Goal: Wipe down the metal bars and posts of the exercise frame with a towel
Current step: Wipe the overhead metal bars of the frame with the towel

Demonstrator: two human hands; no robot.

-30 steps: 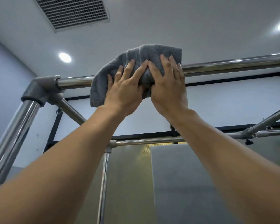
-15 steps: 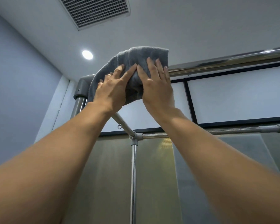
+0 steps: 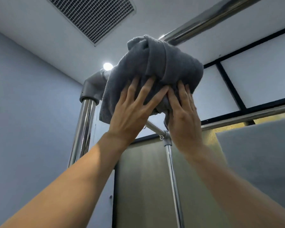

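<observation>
Towel (image 3: 155, 76) draped over top bar (image 3: 204, 20), corner joint (image 3: 93, 87) at its 9 o'clock. Left hand (image 3: 130, 116) pressed it with spread fingers, right hand (image 3: 183, 119) with fingers together. Pressed rather than gripped, the towel risked sliding off.

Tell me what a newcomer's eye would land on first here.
A bunched grey towel draped over the chrome top bar sits centre frame, with the left hand and right hand pressing against it, fingers straight. Left of it, a grey corner joint caps a shiny upright post; a ceiling vent fills the upper left.
</observation>
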